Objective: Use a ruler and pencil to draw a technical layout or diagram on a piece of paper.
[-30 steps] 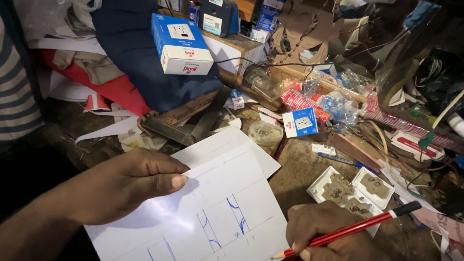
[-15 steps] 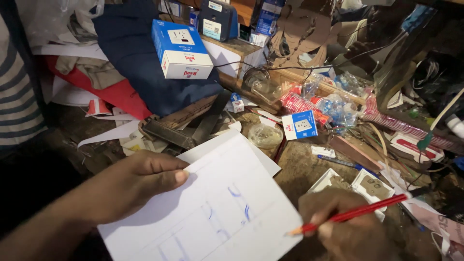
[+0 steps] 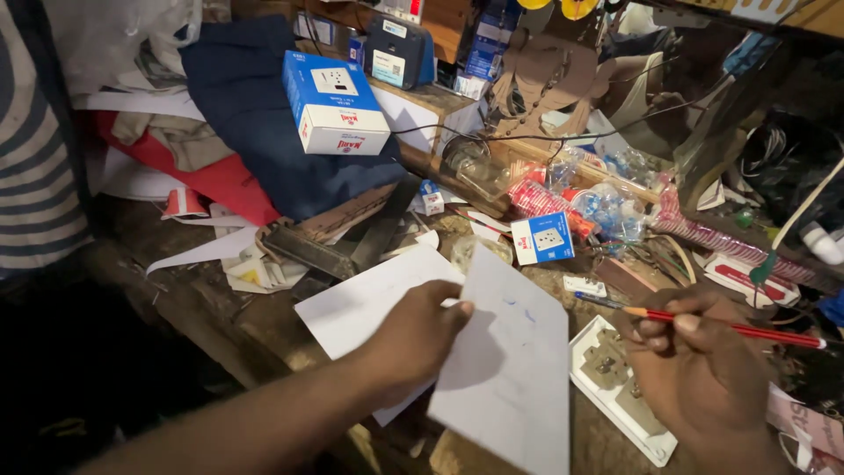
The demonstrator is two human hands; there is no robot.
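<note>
A white sheet of paper with faint blue pen marks [image 3: 510, 369] stands tilted up off the cluttered wooden workbench [image 3: 220, 308], low in the middle of the view, with its near edge dropping out of the bottom of the picture. At the far left a striped sleeve of another person [image 3: 35, 149] shows beside the bench, and next to it a dark blue cloth [image 3: 255, 105] lies heaped over red material, with a blue and white rectangular cardboard box [image 3: 334, 104] resting on top of it. The left hand [image 3: 413, 339] reaches in from the lower left and is closed on the left edge of the sheet, thumb at the front and fingers curled behind, above a second flat white sheet [image 3: 360, 303] lying on the bench. Beyond the lifted paper sits a small blue and white square box [image 3: 543, 237], with clear plastic bags of small parts just behind it. To the right, the right hand [image 3: 694, 369] is pinched shut around a red pencil [image 3: 730, 327], which lies nearly level with its tip pointing left towards the paper but apart from it. Under that hand rests a white plastic socket plate with its back facing up [image 3: 615, 387].
</note>
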